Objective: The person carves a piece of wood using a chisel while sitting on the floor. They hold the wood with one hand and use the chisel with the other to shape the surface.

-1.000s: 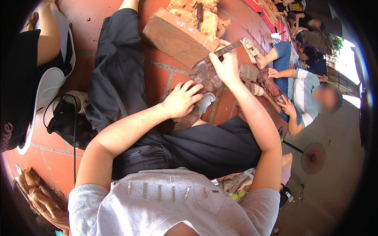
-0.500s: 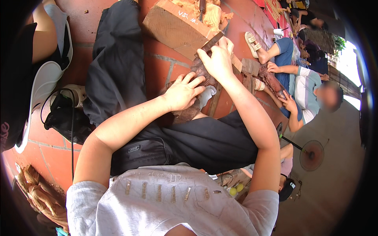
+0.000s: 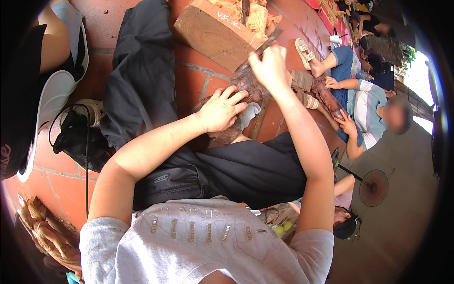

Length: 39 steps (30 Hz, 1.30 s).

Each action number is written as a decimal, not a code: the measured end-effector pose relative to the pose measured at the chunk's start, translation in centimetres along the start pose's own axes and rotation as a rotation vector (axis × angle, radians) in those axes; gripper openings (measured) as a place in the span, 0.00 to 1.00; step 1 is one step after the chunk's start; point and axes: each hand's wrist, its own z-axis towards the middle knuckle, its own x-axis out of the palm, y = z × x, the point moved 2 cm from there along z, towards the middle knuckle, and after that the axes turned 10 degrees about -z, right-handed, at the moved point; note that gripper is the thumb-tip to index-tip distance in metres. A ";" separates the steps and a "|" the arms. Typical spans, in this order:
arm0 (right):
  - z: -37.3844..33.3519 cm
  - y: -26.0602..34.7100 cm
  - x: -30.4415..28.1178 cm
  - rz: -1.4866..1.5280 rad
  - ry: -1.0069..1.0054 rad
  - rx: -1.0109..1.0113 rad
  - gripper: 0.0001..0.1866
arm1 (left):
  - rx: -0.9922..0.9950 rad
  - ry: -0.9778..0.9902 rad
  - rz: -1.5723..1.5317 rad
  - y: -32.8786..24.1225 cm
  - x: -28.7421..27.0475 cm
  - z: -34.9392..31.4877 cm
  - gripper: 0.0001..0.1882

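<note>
A dark brown wood carving (image 3: 242,80) lies across my lap and extends away between my knees. My left hand (image 3: 222,109) is on its near part, the fingers curved over the surface and somewhat spread. Above the carving's far end is my right hand (image 3: 270,66), closed on a dark flat strip (image 3: 270,40) that slants up and right past the fingers. Whether the strip is a file or folded abrasive cannot be made out. A whitish cloth or paper piece (image 3: 250,113) sits beside the carving, close to my left fingertips.
Just ahead stands a large wooden block (image 3: 215,35), with a pale carving (image 3: 257,21) and a tool handle on it. To the right, another person (image 3: 371,106) sits with a reddish-brown carving (image 3: 328,97). A white plastic chair (image 3: 54,104) and a black bag (image 3: 80,144) are at left.
My right hand has shifted slightly right and turned, and the strip now points more steeply away. My left hand stays on the carving.
</note>
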 end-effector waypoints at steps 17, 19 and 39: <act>-1.4 1.8 0.2 -0.181 -0.118 -0.097 0.15 | -0.010 0.001 0.007 0.0 0.3 0.1 0.29; -1.4 1.8 0.1 -0.207 -0.068 -0.040 0.15 | -0.012 0.007 -0.007 0.0 0.1 0.2 0.29; -2.2 1.6 -0.2 -0.085 -0.141 -0.119 0.13 | 0.002 0.008 -0.010 0.1 0.2 0.1 0.28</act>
